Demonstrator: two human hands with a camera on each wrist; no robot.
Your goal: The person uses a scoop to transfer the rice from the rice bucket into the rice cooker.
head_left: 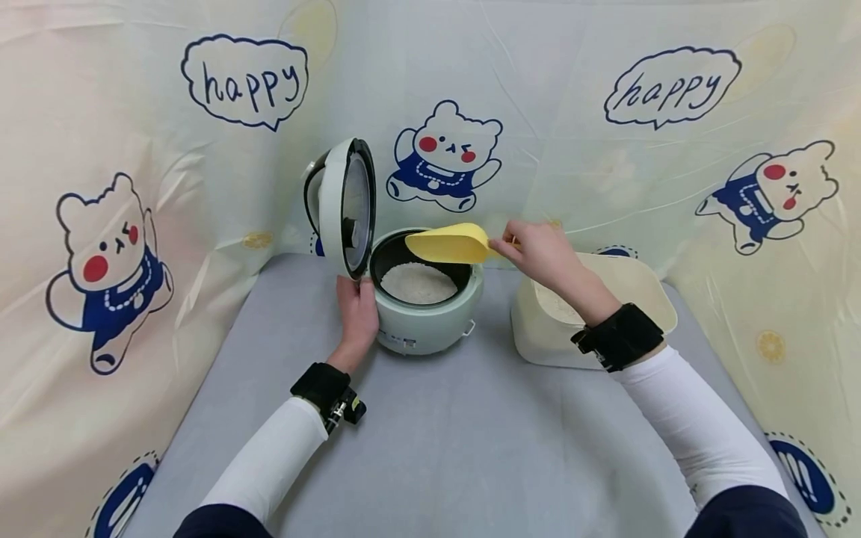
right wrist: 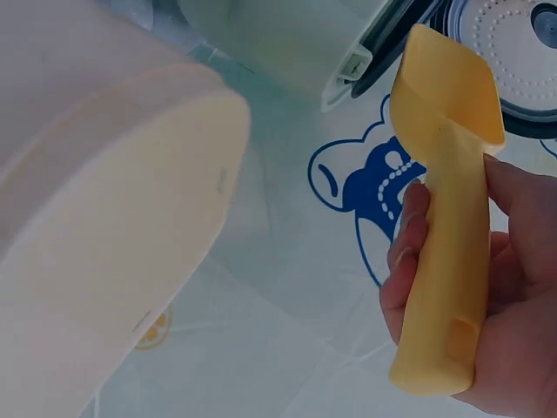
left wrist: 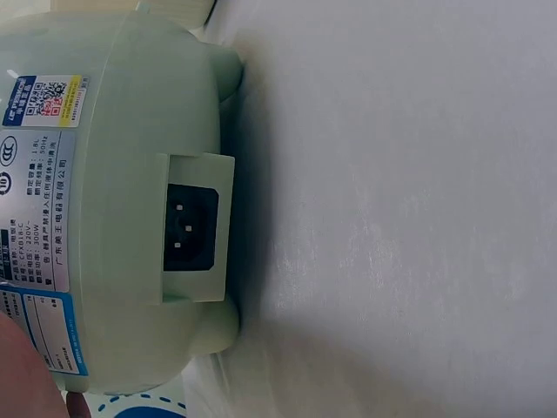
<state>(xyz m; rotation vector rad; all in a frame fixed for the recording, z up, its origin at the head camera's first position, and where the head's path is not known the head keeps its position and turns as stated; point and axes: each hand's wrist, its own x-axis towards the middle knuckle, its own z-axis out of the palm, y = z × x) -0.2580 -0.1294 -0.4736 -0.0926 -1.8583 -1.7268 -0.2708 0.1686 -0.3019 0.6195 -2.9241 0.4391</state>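
Note:
A light green rice cooker (head_left: 430, 329) stands at the middle back of the table with its lid (head_left: 346, 209) raised on the left. White rice (head_left: 418, 284) lies in its dark inner pot. My left hand (head_left: 358, 314) rests against the cooker's left side below the lid; in the left wrist view only a bit of it shows beside the labels, its fingertips hidden. With fingers curled round the handle, my right hand (head_left: 538, 252) holds a yellow scoop (head_left: 449, 244) above the pot. The scoop's bowl (right wrist: 448, 87) shows no rice in the right wrist view.
A cream bin (head_left: 558, 344) with rice inside stands to the right of the cooker, under my right forearm. The cooker's power socket (left wrist: 191, 228) faces the left wrist camera. Behind the grey tabletop (head_left: 444, 441) hangs a printed cloth (head_left: 558, 149).

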